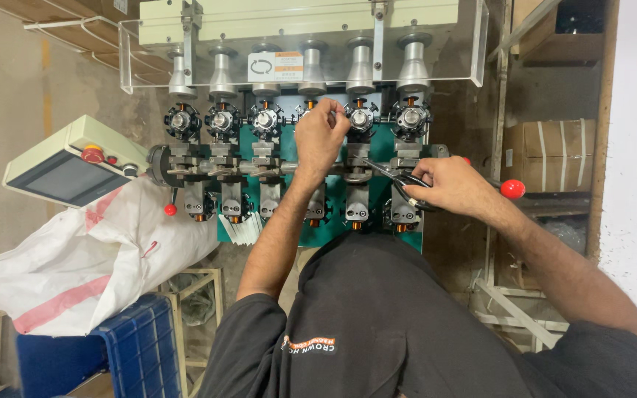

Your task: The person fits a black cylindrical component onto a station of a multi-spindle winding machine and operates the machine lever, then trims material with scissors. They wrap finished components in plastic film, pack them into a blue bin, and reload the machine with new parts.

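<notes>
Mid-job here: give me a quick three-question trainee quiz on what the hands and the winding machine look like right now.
1. True or false: the right hand holds a pair of scissors.
2. The left hand is raised to which spindle head, counted from the left of the row of six? A) first B) fourth C) sixth
3. Fill in: the white sack sits just below the ____ panel at the left of the machine.

Key:
1. True; its grip is closed on the black handles, blades pointing left.
2. B; the fingers pinch at the fourth head, though what they pinch is too small to tell.
3. control.
</notes>
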### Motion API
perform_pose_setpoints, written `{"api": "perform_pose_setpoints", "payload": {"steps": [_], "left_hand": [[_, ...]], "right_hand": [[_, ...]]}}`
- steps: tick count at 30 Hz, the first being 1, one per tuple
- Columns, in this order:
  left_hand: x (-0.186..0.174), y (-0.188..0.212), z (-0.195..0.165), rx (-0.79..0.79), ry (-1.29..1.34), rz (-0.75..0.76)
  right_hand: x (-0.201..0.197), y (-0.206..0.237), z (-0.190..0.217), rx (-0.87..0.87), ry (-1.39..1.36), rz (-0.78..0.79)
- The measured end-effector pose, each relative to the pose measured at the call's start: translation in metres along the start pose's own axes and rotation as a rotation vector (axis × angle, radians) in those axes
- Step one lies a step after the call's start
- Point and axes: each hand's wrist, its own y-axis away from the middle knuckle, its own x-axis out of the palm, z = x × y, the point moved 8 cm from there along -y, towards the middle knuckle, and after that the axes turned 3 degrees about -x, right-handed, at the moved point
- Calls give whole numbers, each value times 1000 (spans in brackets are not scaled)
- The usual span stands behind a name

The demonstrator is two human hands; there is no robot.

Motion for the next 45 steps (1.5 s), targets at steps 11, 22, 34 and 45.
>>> {"api": "perform_pose_setpoints", "payload": {"steps": [11, 22, 34, 45], "left_hand": [[20, 18, -9, 244, -312, 311], [16, 12, -10, 233, -451, 506], [-53, -2, 48, -164, -234, 64], [-24, -26, 94, -279, 375, 86]], "right_hand": [[-1, 5, -3, 28, -5, 4], [-7, 12, 3, 15, -47, -9], [-3, -38, 71, -127, 219, -76], [23, -87, 100, -319, 78, 24]]}}
